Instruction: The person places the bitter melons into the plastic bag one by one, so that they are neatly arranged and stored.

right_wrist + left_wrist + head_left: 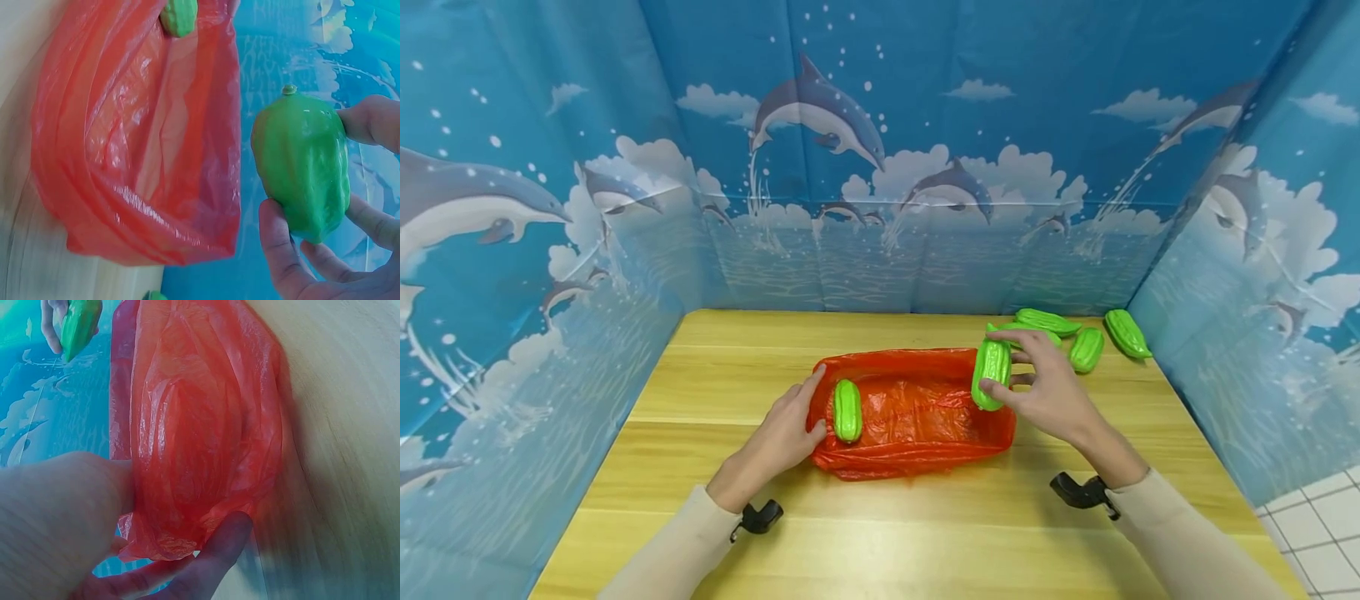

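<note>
A red plastic bag (pixel 917 450) lies spread open on the table, with one green ridged gourd (pixel 847 411) inside its left part. My left hand (pixel 786 429) holds the bag's left end, thumb and fingers at its rim. In the left wrist view, the thumb (pixel 228 540) presses against the red plastic (pixel 200 437). Above the bag's right end, my right hand (pixel 1048 387) grips another green ridged gourd (pixel 992 372) between thumb and fingers. The right wrist view shows this gourd (pixel 303 165) raised beside the bag's opening, its small stem visible.
Several more green gourds lie at the table's back right, among them a short one (pixel 1086 350) and a pointed one (pixel 1126 333). Blue dolphin-printed curtains (pixel 880 250) stand along the back and sides of the wooden table (pixel 700 400).
</note>
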Motion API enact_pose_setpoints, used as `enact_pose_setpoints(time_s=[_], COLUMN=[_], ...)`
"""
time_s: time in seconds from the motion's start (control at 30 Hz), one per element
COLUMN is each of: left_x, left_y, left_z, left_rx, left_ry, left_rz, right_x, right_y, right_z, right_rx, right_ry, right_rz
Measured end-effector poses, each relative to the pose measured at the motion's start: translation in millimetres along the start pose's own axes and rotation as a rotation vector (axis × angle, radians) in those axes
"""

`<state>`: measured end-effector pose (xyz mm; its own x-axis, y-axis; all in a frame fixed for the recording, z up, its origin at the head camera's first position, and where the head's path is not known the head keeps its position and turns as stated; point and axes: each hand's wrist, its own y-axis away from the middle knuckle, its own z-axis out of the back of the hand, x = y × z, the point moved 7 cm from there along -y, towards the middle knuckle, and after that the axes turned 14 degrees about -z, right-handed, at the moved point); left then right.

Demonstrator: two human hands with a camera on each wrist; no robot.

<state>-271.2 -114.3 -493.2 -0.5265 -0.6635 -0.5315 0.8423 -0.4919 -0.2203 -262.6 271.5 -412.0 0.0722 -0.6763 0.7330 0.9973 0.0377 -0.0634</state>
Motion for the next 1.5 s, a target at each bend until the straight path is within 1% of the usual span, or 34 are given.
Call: enact_pose_setpoints(time_s=[0.3,0.6,0.87,1.03,1.23,1.5], left_x=[-1.1,-1.1,-1.6,-1.9,-1.2,0.7], left_y=[-0.6,-3.5,-5.0,-6.7,-7.4,-8.4], left_z=[0.2,-3.1,-5.3,-6.3,-7.3,-8.5], left_rx=[-0.001,-0.001,0.003,0.010,0.018,0.032], left_ry=[-0.001,0.003,-0.001,-0.009,-0.010,-0.008], left_rz=[-0.007,-0.022,-0.017,-0.015,-0.017,-0.013], right_x=[7,12,18,23,28,36], right_y=[-6.5,-12.4,-16.5,-19.0,-22.2,-25.7], right_z=[-14,-26,-38,-43,-51,-63], right_rx=[0.010,0.047,0.086,0.099,0.134,0.191], right_ry=[0.050,0.040,0.027,0.030,0.041,0.043], right_rz=[0.021,0.033,0.033,0.049,0.069,0.075])
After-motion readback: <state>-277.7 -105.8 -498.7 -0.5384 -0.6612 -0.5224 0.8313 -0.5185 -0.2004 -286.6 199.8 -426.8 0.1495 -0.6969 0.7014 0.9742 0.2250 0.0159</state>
